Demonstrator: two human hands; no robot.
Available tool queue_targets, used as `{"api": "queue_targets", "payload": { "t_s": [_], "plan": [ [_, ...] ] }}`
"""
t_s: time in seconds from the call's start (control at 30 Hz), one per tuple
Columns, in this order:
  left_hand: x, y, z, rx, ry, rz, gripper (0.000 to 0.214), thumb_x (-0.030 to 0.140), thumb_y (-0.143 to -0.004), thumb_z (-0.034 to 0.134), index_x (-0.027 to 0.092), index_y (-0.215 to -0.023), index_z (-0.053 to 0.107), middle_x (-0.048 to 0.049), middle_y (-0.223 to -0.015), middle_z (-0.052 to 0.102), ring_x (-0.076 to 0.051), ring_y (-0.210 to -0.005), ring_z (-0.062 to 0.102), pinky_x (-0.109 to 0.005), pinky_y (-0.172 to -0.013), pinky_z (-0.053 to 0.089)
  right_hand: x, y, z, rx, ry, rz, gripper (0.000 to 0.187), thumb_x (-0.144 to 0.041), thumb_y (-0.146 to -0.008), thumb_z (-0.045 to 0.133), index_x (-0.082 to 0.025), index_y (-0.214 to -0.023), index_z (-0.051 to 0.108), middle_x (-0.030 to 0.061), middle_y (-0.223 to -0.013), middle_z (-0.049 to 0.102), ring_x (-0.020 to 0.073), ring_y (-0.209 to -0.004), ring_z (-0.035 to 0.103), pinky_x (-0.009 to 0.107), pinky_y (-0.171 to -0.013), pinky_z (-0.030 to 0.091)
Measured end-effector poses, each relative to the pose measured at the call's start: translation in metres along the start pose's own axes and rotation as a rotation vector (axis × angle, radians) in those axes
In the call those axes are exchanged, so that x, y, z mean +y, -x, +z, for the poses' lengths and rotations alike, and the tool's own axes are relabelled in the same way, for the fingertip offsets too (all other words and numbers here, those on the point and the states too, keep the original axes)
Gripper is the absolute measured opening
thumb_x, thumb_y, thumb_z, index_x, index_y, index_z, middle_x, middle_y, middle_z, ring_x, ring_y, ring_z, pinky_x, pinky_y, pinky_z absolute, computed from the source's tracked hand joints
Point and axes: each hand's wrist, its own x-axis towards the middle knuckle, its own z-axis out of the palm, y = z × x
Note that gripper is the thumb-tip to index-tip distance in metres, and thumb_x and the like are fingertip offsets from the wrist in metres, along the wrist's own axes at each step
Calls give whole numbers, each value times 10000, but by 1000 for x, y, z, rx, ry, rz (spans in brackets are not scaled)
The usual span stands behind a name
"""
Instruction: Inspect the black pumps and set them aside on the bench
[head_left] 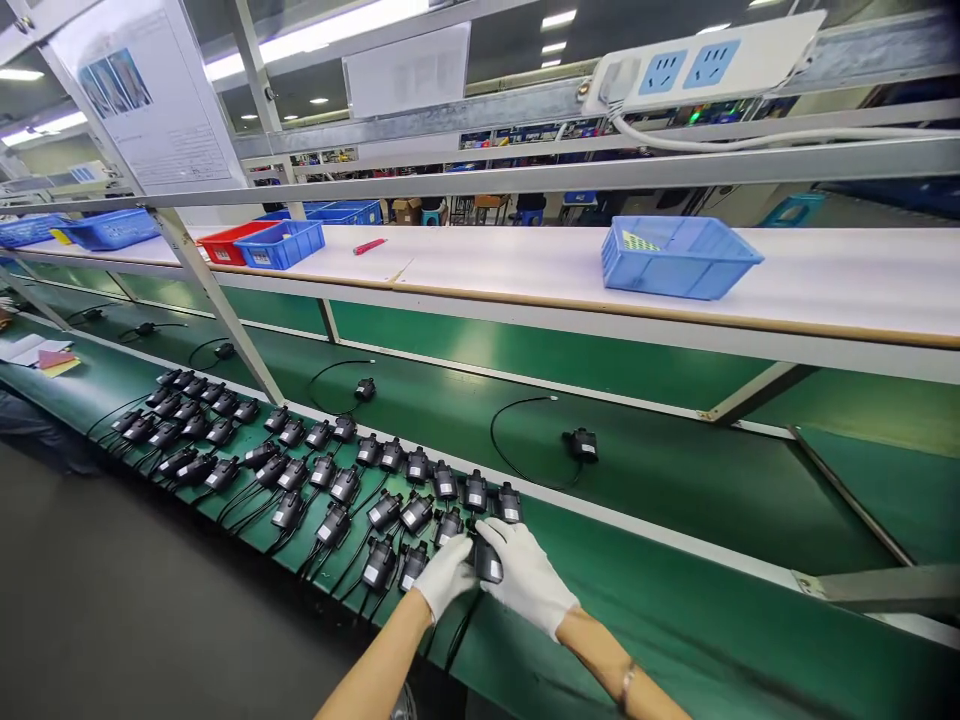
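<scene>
Both my hands wear white gloves and meet over one small black device (487,562) with a silver label, at the near edge of the green bench (675,610). My left hand (444,576) curls against its left side. My right hand (529,576) wraps over its right side and top. The device sits at the right end of several rows of like black devices (330,480) with black cords trailing toward me.
Two more black devices with looped cords (581,444) (364,389) lie on the green conveyor belt behind. A white shelf above carries a blue basket (675,256), blue and red bins (279,243) and a red pen (369,245). A power strip (705,62) hangs overhead.
</scene>
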Motion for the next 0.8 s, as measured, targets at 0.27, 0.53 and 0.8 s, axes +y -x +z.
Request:
{"api": "queue_targets", "payload": {
  "t_s": [0.27, 0.53, 0.8],
  "plan": [
    [64, 48, 41, -323, 600, -34, 998, 915, -829, 236, 148, -1373, 570, -146, -1065, 754, -213, -649, 707, -362, -630, 582, -56, 58, -125, 410, -411, -168, 502, -328, -864, 642, -247, -1356, 582, 112, -1306, 656, 322, -1200, 623, 467, -986, 553],
    [123, 97, 67, -287, 866, 127, 815, 786, -837, 576, 188, -1390, 603, -121, -1236, 727, -206, -918, 740, -297, -853, 597, -91, 96, -169, 711, -244, -232, 314, -393, -1005, 554, -282, -1245, 723, 67, -820, 739, 223, -686, 667, 344, -602, 548],
    [132, 111, 75, -73, 933, 146, 771, 774, -811, 626, 183, -1305, 654, -69, -1027, 758, -167, -614, 663, -303, -575, 549, -104, 113, -165, 586, -574, 126, 427, -492, -1029, 436, -265, -753, 670, 51, -755, 707, 210, -686, 682, 298, -622, 558]
  ]
}}
